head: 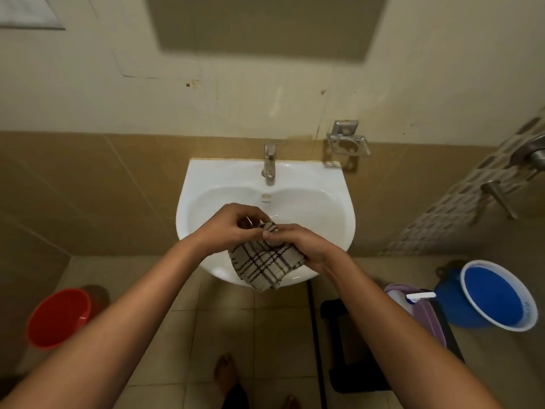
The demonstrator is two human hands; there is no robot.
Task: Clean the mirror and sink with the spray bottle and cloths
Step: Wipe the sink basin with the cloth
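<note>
A checked beige cloth (pixel 265 262) hangs over the front of the white wall-mounted sink (pixel 330 202). My left hand (pixel 227 228) pinches its top corner, and my right hand (pixel 300 245) grips its right edge; both hands are above the basin. The mirror (pixel 265 22) is on the wall above, its surface dull. A white spray bottle (pixel 413 299) stands on a dark stool at the lower right, next to a folded purple cloth (pixel 427 320).
A metal tap (pixel 269 163) rises at the back of the sink. A metal soap holder (pixel 348 140) is fixed to the wall at right. A red bucket (pixel 59 317) is on the floor at left, a blue bucket (pixel 498 296) at right. Pipe fittings (pixel 501 199) stick out on the right wall.
</note>
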